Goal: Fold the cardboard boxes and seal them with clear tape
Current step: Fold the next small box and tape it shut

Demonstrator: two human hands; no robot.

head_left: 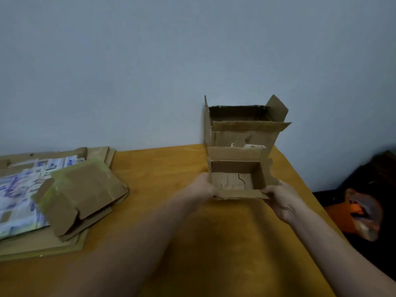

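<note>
— What lies closest?

— Two bare forearms reach out over a yellow-brown wooden table [192,254], and their shadow falls on its near part.

— And the hands?

— Both are closed on a small open brown cardboard box [235,168]. The left hand [203,187] curls round its near left corner. The right hand [278,200] pinches the right end of its front flap.

— Where is that box?

— Over the right side of the table, past the middle, with its opening upward. A dark crooked line shows on its inside floor. I cannot tell whether it rests on the table or is held just above it.

— Anything off to the sides?

— On the left, well apart from the hands, a flattened brown cardboard box with greenish tape along its edges [85,194] lies on a stack of flat brown cardboard sheets [64,245]. It partly covers a white sheet printed in blue and purple [15,200]. Beyond the table's right edge, a blurred orange object [342,213] sits in a dark area.

— And further back?

— A tall open brown cardboard box [242,136] stands upright just behind the small one, at the far right corner of the table, with its top flaps raised and spread. I cannot tell whether the two boxes touch. A pale grey-blue wall [150,61] rises behind everything.
</note>
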